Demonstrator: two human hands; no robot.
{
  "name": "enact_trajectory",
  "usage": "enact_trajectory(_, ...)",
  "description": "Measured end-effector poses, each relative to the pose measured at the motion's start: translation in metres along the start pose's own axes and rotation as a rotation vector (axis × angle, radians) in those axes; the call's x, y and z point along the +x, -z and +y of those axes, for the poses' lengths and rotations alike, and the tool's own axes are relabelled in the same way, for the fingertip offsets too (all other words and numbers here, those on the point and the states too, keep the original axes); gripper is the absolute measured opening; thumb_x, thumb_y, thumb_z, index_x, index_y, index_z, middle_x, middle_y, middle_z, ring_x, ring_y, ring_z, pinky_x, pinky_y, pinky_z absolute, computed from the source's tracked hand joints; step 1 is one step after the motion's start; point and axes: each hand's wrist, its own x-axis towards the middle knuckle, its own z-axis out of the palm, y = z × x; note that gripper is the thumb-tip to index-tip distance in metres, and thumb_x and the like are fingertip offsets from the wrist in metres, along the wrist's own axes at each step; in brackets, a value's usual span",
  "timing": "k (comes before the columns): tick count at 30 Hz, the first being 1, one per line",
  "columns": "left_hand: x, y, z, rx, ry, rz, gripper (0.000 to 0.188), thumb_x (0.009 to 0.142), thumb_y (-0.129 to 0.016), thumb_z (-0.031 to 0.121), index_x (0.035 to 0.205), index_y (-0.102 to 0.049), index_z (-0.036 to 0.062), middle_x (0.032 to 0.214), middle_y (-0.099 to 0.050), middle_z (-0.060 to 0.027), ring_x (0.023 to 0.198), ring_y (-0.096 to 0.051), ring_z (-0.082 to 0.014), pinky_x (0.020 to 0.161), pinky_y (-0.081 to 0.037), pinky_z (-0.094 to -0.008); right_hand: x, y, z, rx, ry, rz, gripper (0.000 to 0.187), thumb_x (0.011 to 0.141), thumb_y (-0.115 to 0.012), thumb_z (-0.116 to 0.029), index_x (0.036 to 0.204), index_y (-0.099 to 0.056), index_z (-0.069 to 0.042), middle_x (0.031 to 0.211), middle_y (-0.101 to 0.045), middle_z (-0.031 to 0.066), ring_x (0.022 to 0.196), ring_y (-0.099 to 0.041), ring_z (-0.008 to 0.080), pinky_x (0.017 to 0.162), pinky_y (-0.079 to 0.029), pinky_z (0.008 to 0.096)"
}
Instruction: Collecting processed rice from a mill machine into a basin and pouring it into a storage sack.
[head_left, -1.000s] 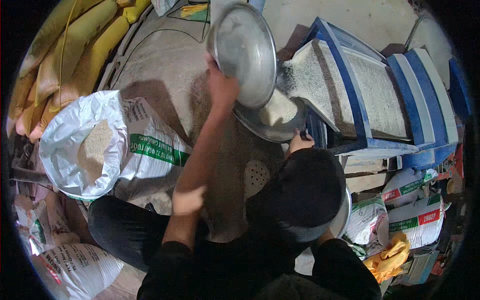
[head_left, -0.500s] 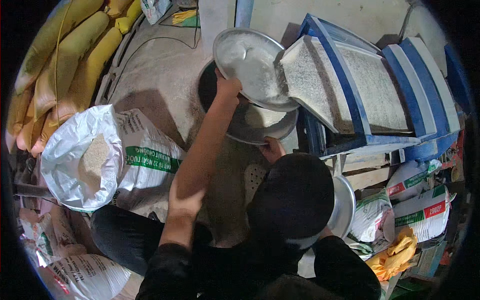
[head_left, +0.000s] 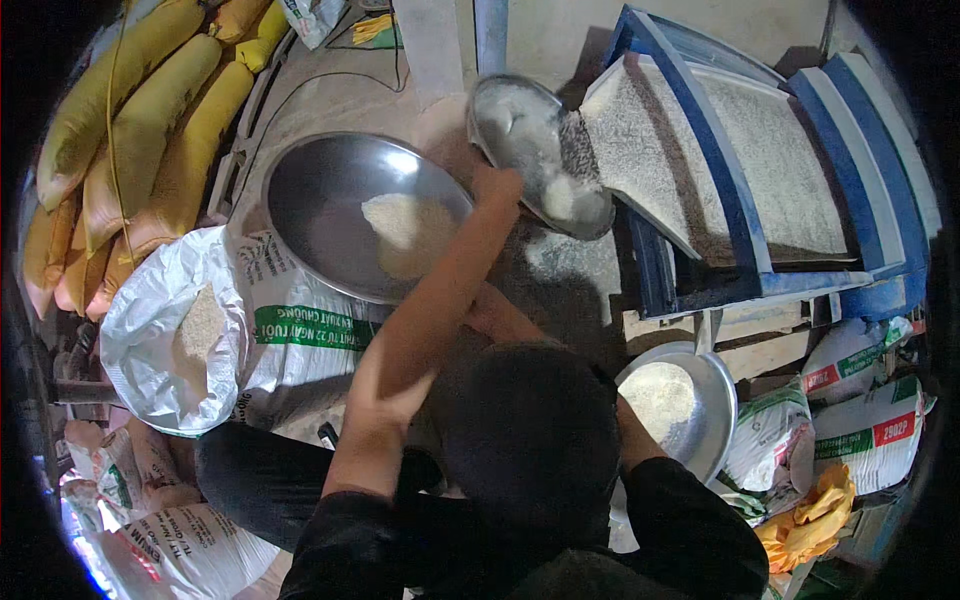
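— Left hand (head_left: 497, 185)?
— Clamped on the rim of a small metal bowl (head_left: 535, 150), tipped toward the blue sieve frame (head_left: 720, 180), grain (head_left: 560, 198) spilling at the lip.
— Right hand?
— Hidden behind the left forearm; grip impossible to tell.
— Around that?
— Big steel pan (head_left: 345, 215) just left, holding a heap of grain. Open white sack (head_left: 185, 330) further left, yellow sacks (head_left: 140, 130) beyond. Another pan (head_left: 690, 400) lower right.
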Motion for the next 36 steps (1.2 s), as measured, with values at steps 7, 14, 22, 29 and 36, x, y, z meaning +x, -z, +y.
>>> enact_trajectory(7,-0.006,0.001,-0.05,0.116,0.175,-0.067,0.074,0.077,-0.051,-0.007,0.142,-0.024,0.0152,0.125,-0.047,-0.0254,0.108,-0.053,-0.0425,0.076,-0.057,-0.0511,-0.026,0.01,-0.003,-0.673,-0.029,-0.031,0.041,0.095,-0.047,-0.017,0.132,-0.038,-0.002,0.14,-0.034,0.0132,0.124,-0.039,0.0219,0.105,-0.03,0.0355)
enact_trajectory(14,-0.024,0.015,-0.031,0.314,0.276,0.017,0.077,0.078,-0.053,0.0,0.143,-0.012,0.0039,0.126,-0.045,-0.0297,0.111,-0.051,-0.0446,0.085,-0.054,-0.0452,0.032,0.025,-0.035,-0.198,-0.014,0.017,0.034,0.093,-0.049,-0.016,0.121,-0.044,0.001,0.121,-0.048,0.0128,0.107,-0.049,0.0229,0.092,-0.04,0.0355)
enact_trajectory(22,-0.106,0.103,0.109,0.324,-0.719,0.173,0.058,0.083,-0.061,0.016,0.135,-0.038,0.0051,0.115,-0.058,-0.0221,0.104,-0.059,-0.0303,0.089,-0.046,-0.0368,0.074,0.0,-0.061,0.32,-0.13,0.106,0.024,0.09,-0.051,-0.014,0.107,-0.049,0.003,0.103,-0.05,0.0129,0.091,-0.052,0.023,0.079,-0.046,0.0347)
enact_trajectory(29,-0.174,0.212,0.191,0.305,-1.156,0.904,0.049,0.081,-0.059,0.015,0.125,-0.047,-0.004,0.127,-0.049,-0.0214,0.117,-0.047,-0.0306,0.101,-0.033,-0.0361,0.115,0.015,-0.157,0.669,-0.378,0.268,0.018,0.083,-0.051,-0.005,0.095,-0.051,0.008,0.087,-0.053,0.0129,0.077,-0.056,0.0218,0.068,-0.051,0.0333)
enact_trajectory(36,-0.167,0.258,0.166,-0.366,-0.814,1.005,0.064,0.083,-0.046,0.005,0.136,-0.017,-0.0154,0.139,-0.028,-0.0333,0.129,-0.033,-0.0367,0.109,-0.022,-0.0358,0.122,0.017,-0.284,0.333,-0.234,0.179,0.021,0.074,-0.057,-0.004,0.093,-0.053,0.003,0.079,-0.056,0.0089,0.064,-0.058,0.0152,0.054,-0.052,0.024)
